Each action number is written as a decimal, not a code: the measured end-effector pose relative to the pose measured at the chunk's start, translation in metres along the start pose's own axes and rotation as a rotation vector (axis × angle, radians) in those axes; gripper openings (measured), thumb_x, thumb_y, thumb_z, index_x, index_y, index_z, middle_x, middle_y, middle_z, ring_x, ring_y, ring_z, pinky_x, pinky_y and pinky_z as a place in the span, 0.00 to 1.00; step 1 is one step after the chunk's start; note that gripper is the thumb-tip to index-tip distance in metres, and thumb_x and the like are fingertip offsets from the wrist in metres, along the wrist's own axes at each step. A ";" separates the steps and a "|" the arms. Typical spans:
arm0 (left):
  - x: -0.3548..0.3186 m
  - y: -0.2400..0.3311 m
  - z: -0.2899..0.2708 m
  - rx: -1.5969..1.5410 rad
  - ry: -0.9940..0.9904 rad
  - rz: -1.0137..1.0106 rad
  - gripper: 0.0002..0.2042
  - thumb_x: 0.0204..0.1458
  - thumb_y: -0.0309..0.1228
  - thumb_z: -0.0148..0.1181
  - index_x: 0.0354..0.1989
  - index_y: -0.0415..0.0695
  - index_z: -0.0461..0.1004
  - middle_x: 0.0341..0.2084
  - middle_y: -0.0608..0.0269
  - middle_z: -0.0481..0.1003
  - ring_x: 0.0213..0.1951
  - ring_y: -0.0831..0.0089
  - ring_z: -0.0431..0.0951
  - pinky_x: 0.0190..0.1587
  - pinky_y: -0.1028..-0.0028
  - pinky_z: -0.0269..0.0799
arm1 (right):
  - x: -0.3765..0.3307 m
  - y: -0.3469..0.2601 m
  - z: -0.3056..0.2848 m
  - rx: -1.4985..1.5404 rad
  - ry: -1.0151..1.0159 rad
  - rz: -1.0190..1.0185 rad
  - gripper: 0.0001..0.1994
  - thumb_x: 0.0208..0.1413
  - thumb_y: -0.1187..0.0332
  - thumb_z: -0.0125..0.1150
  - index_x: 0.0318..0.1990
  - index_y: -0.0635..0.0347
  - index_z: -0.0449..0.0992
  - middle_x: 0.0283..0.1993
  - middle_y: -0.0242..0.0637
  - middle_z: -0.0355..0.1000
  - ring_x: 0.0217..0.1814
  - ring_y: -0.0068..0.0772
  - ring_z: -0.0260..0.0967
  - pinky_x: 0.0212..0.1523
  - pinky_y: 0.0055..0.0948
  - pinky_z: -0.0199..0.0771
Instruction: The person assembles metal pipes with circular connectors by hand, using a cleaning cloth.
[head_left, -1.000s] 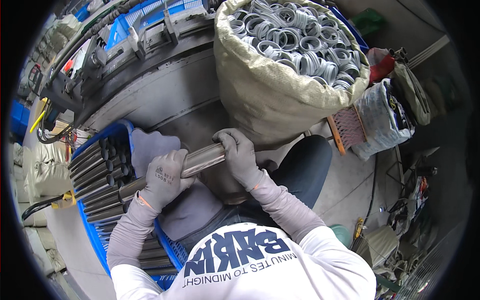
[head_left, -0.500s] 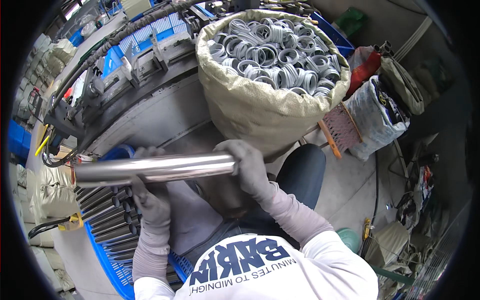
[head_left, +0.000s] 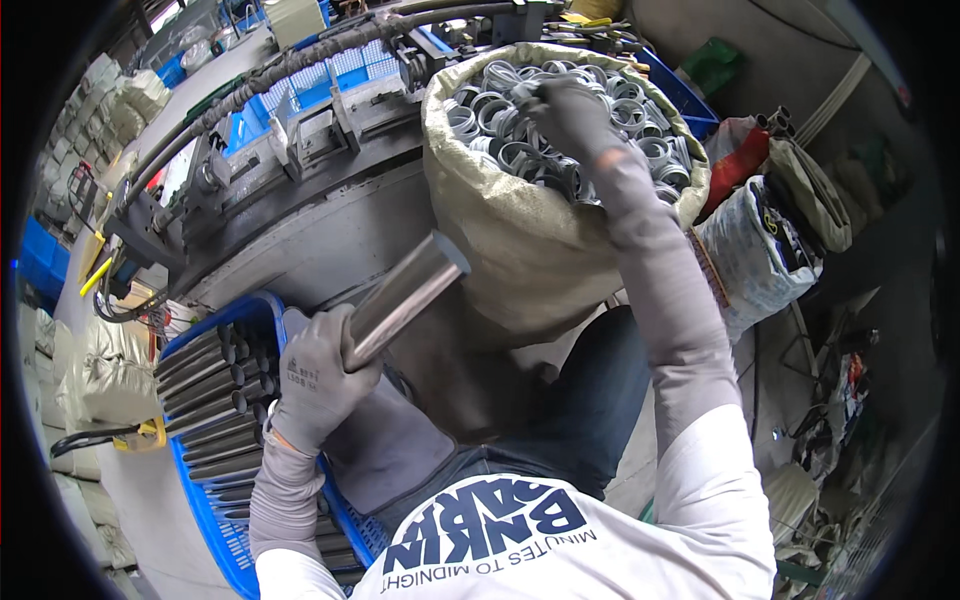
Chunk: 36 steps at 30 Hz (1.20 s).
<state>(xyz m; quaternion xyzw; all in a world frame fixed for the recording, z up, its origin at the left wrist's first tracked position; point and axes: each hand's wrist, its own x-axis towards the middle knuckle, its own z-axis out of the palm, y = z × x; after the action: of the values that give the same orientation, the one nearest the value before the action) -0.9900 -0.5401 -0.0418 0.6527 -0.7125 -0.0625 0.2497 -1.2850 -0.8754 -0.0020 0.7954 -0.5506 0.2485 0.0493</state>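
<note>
My left hand (head_left: 318, 375), in a grey glove, grips a shiny metal tube (head_left: 405, 295) that points up and to the right. My right hand (head_left: 566, 110), also gloved, reaches far forward into a tan sack (head_left: 520, 240) heaped with several metal rings (head_left: 490, 110). Its fingers are bent down among the rings; whether they hold one I cannot tell. Just left of my left hand a blue crate (head_left: 205, 500) holds several dark tubes (head_left: 205, 375) lying side by side.
A grey machine (head_left: 300, 200) with clamps and a thick corrugated hose (head_left: 300, 55) curves across the back. Blue bins stand behind it. Filled bags (head_left: 765, 250) sit right of the sack, pale sacks (head_left: 75, 380) at the left. Clutter lies on the floor at far right.
My right hand has let go of the tube and reached up into the sack of rings. My left hand alone now holds the tube, swung from level to pointing up and right.
</note>
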 end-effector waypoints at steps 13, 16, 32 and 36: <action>-0.013 -0.022 0.041 -0.007 -0.025 0.079 0.22 0.44 0.34 0.72 0.50 0.42 0.77 0.37 0.47 0.80 0.41 0.45 0.82 0.44 0.53 0.77 | -0.120 0.016 -0.049 0.467 0.217 0.069 0.14 0.69 0.67 0.60 0.48 0.70 0.85 0.43 0.46 0.84 0.42 0.28 0.80 0.45 0.32 0.77; -0.011 -0.024 0.042 -0.021 -0.018 0.073 0.23 0.44 0.34 0.72 0.50 0.42 0.77 0.37 0.48 0.80 0.41 0.45 0.82 0.44 0.53 0.77 | -0.126 0.022 -0.059 0.746 0.158 0.200 0.14 0.64 0.66 0.62 0.49 0.66 0.86 0.39 0.47 0.83 0.43 0.45 0.82 0.47 0.40 0.78; -0.015 -0.025 0.034 -0.075 -0.035 0.107 0.26 0.42 0.31 0.72 0.53 0.42 0.78 0.39 0.49 0.80 0.41 0.45 0.82 0.45 0.54 0.77 | -0.224 -0.038 -0.009 2.511 -0.361 0.392 0.29 0.80 0.55 0.40 0.73 0.75 0.63 0.67 0.66 0.72 0.62 0.58 0.79 0.59 0.46 0.86; -0.016 -0.025 0.032 -0.056 -0.045 0.101 0.26 0.42 0.31 0.73 0.54 0.42 0.78 0.40 0.49 0.81 0.41 0.46 0.83 0.46 0.54 0.78 | -0.236 -0.060 -0.008 1.993 -0.231 0.232 0.28 0.69 0.80 0.59 0.75 0.65 0.63 0.65 0.57 0.77 0.61 0.35 0.80 0.63 0.31 0.82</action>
<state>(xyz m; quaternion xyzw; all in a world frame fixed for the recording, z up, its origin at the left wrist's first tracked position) -0.9813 -0.5356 -0.0841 0.6070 -0.7480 -0.0844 0.2546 -1.2973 -0.6478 -0.0894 0.4349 -0.1672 0.5201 -0.7159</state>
